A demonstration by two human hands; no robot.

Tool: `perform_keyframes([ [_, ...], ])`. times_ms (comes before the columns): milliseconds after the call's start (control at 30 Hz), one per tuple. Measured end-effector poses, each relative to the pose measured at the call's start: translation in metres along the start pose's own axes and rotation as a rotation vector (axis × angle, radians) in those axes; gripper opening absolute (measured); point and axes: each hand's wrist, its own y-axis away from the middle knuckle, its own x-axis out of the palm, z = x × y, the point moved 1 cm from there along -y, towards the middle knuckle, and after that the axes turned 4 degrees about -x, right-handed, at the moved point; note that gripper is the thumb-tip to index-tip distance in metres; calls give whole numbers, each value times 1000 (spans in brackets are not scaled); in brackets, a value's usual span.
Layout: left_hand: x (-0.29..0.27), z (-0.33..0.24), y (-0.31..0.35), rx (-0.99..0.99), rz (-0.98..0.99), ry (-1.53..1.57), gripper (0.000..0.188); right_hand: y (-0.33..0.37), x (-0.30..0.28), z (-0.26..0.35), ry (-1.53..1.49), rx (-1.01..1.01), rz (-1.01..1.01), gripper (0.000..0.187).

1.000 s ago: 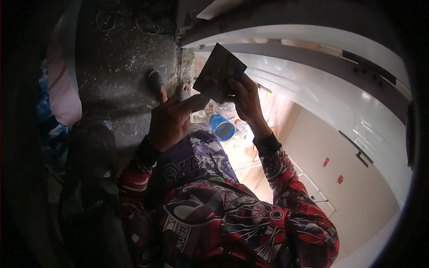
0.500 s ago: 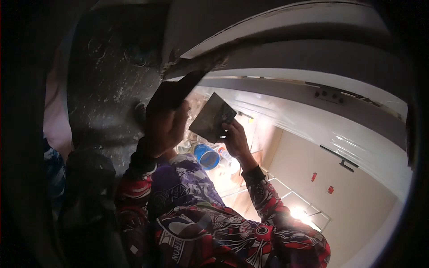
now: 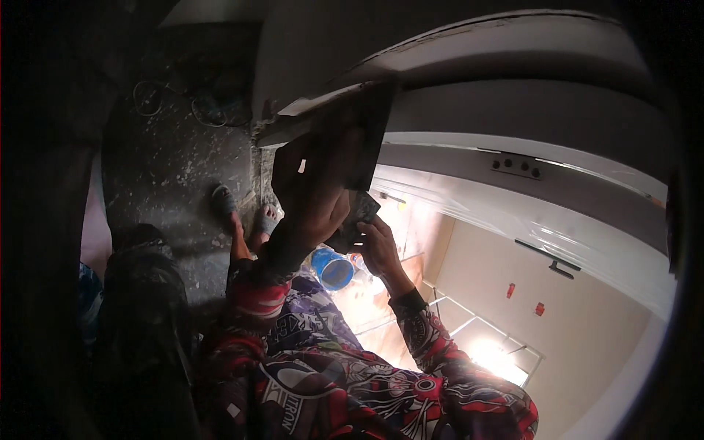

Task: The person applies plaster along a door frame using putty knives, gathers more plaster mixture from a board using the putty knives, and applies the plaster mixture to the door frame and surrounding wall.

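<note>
My left hand [image 3: 319, 213] is closed around a wide, dark, flat blade [image 3: 370, 139], raised in front of me. That blade and hand are in deep shadow, and the grip is partly hidden. Just right of it, my right hand [image 3: 383, 242] pinches a thin flat plate [image 3: 363, 209] by its edge, with a grey smear near the thumb. The left blade and hand cover most of this plate. Whether the two pieces touch, I cannot tell.
Beneath my hands stands an open blue bucket [image 3: 334, 271]. A long pale ledge [image 3: 528, 110] curves along the upper right. Sandalled feet [image 3: 224, 198] rest on the speckled dark floor [image 3: 183, 161], with a cable [image 3: 150, 99] beyond. A metal frame [image 3: 469, 323] stands by a bright light.
My left hand has moved right with its dark blade, which now overlaps the plate in my right hand. The right hand has stayed nearly in place. More of the sandalled feet shows.
</note>
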Motion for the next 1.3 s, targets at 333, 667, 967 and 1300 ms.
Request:
perform_keyframes([
  [333, 26, -11, -15, 5, -95, -17, 53, 4, 0, -6, -9, -3, -3, 28],
  [667, -11, -1, -25, 28, 108, 122, 48, 5, 11, -2, 15, 16, 59, 29],
  [967, -49, -17, -32, 25, 170, -7, 51, 8, 20, 8, 44, 11, 70, 28],
  [1300, -16, -44, -32, 93, 112, -315, 63, 13, 14, 4, 39, 6, 40, 26],
])
